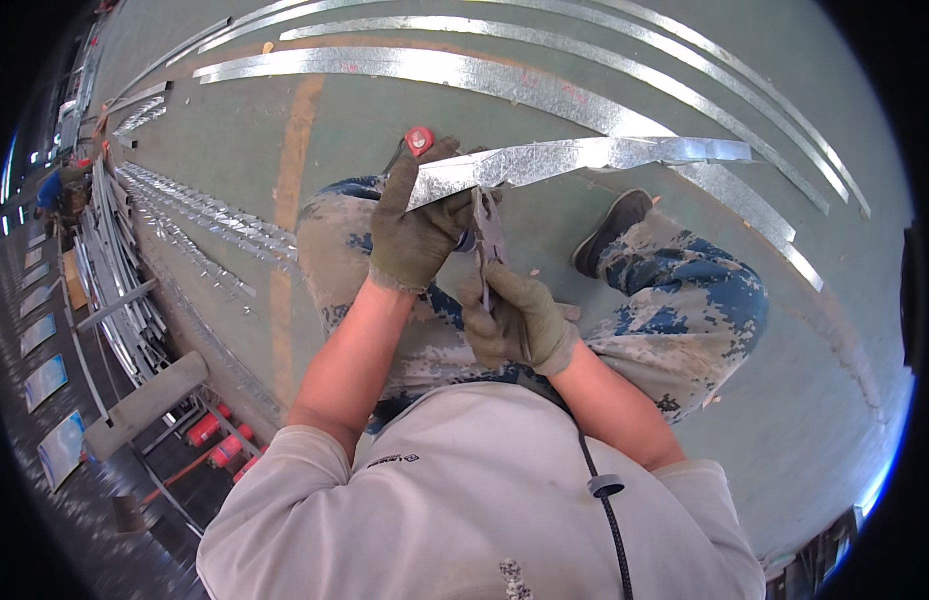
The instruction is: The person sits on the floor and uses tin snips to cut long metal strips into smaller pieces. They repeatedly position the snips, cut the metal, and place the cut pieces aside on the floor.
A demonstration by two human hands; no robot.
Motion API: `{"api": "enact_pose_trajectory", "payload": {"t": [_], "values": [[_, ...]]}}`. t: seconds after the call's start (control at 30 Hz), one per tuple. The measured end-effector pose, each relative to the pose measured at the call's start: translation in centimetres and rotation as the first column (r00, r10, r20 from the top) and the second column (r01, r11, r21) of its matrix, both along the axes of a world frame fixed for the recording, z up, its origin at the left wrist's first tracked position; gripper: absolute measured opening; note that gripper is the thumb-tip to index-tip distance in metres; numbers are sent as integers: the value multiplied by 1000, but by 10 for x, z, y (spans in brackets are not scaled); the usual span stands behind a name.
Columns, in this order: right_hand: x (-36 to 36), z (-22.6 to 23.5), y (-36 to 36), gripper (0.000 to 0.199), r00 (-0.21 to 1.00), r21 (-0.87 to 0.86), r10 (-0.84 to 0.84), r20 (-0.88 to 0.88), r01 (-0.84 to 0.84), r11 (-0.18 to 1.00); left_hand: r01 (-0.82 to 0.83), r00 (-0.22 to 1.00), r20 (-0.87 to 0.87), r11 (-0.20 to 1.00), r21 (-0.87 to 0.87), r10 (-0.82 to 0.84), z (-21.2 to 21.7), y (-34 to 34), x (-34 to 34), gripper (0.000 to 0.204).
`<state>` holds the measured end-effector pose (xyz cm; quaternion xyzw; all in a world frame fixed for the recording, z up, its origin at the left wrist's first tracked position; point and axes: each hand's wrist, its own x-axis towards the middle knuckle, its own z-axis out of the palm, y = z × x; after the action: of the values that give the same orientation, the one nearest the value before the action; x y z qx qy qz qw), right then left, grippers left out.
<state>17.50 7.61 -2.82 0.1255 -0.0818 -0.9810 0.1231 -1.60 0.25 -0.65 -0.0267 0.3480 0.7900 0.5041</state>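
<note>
A seated worker in grey-green work gloves handles a strip of galvanized sheet metal (pixel 574 157) over the lap, on a green workshop floor (pixel 844 330). The left hand (pixel 416 225) is clenched around the near end of the strip, gripping it from below with the fingers wrapped over its edge, and the strip runs out from that fist toward the worker's right, level above the knees, with its far end free in the air. A small red object (pixel 418 140) shows just above the left glove; what it is cannot be told. The right hand (pixel 519 320) is closed around the handles of a pair of metal snips (pixel 487 235), whose blades point up and meet the strip's lower edge just beside the left hand. The worker wears a grey shirt and blue-and-tan camouflage trousers, with 1 dark shoe (pixel 610 230) planted on the floor under the strip. Long galvanized strips (pixel 504 80) lie in curving rows across the floor beyond the knees, well apart from the hands. To the worker's left, bundled metal profiles (pixel 124 290) are stacked along the wall, with rows of notched strips (pixel 199 215) beside them and an orange painted line (pixel 289 200) running along the floor.
</note>
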Motion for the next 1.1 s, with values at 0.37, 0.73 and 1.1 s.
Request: {"api": "enact_pose_trajectory", "payload": {"t": [0.37, 0.73, 1.1], "values": [[6, 34, 18, 46, 978, 681, 100, 183, -200, 704, 3, 987, -162, 989, 147, 21, 24, -6, -22, 62], [5, 131, 88, 33, 932, 997, -362, -37, 8, -80, 341, 643, -696, 933, -111, -318, 140, -17, -85, 56], [-55, 162, 69, 34, 923, 947, -288, -256, 180, -265, 348, 103, -786, 762, -546, -610, 225, 23, -56, 56]]}}
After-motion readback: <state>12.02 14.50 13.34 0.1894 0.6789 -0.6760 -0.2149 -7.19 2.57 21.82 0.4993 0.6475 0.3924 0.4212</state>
